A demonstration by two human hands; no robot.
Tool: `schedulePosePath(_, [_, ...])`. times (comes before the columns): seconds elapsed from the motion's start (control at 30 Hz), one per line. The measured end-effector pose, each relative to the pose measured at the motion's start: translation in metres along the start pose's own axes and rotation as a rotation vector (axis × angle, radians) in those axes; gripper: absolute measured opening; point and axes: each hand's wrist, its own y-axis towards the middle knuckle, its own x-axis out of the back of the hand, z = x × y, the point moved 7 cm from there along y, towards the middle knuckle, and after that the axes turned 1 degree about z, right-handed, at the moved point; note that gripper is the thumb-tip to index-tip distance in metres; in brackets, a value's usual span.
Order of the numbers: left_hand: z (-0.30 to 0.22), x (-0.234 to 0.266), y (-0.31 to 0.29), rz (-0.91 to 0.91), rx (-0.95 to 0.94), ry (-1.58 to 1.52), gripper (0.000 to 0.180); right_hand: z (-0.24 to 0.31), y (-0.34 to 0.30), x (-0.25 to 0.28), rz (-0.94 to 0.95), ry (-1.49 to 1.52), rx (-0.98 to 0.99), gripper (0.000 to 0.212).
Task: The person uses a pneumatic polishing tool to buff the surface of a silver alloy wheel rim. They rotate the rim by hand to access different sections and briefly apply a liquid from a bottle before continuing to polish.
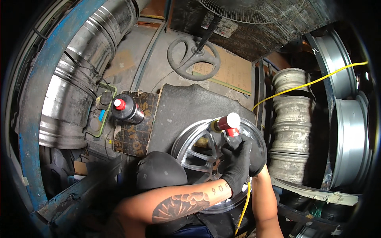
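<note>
The left hand (237, 168), in a black knit glove, has its fingers bent closed around a handheld tool with a dark red cylindrical head and round white end (228, 122). Close against it on the right is the right hand (258, 156), also black-gloved; its fingers are mostly hidden, so how far they close cannot be told. A thin yellow hose (243, 208) hangs just below the fingers. The tool's head sits just beyond the fingertips, above a silver multi-spoke metal wheel (195, 158), which lies beneath both hands; whether the head touches it cannot be told.

Beyond the fingers, a dark grey rubbery mat (190, 104) covers part of the surface. Well to the left of the fingers, a black bottle with a red-and-white cap (129, 113) stands on a black-and-tan printed board (133, 139). Off to the right of the fingers rises a stack of dull silver wheels (291, 133).
</note>
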Motion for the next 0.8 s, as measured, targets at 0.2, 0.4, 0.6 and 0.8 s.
schedulePosePath(0.2, [0.0,-0.003,-0.002,0.034,0.006,-0.021,0.074,0.006,0.004,0.001,0.058,-0.223,0.098,0.027])
schedulePosePath(0.4, [-0.004,-0.001,-0.002,0.034,0.005,-0.034,0.074,0.018,0.003,-0.003,0.068,-0.41,0.114,0.029])
schedulePosePath(0.6, [-0.002,-0.005,-0.003,0.039,0.014,-0.019,0.074,-0.004,-0.001,0.002,0.005,-0.351,0.056,0.031])
schedulePosePath(0.8, [-0.002,-0.003,-0.004,0.031,0.02,-0.024,0.074,0.004,0.003,-0.011,0.134,0.088,-0.018,0.033])
